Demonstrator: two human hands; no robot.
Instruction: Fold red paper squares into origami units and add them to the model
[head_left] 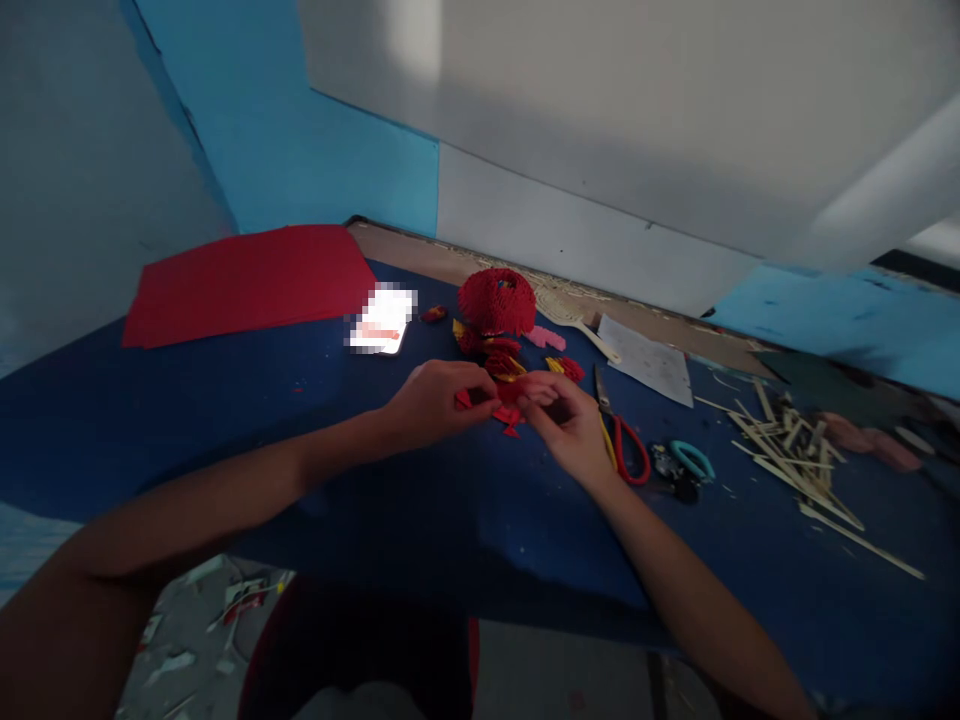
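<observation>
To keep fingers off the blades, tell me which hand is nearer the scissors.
Right. The right hand is just left of the scissors; the left hand is farther left, beyond the right hand.

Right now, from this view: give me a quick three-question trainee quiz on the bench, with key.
1. Which colour are the small pieces pinched between the left hand and right hand?
A blue
B red
C white

2. Fill in: in the picture, the turquoise loop lies between the scissors and a heap of thin, pale ____.

3. True or false: the phone lies to the right of the scissors.

Key:
1. B
2. strips
3. False; the phone lies to their left, near the large red sheet.
</observation>
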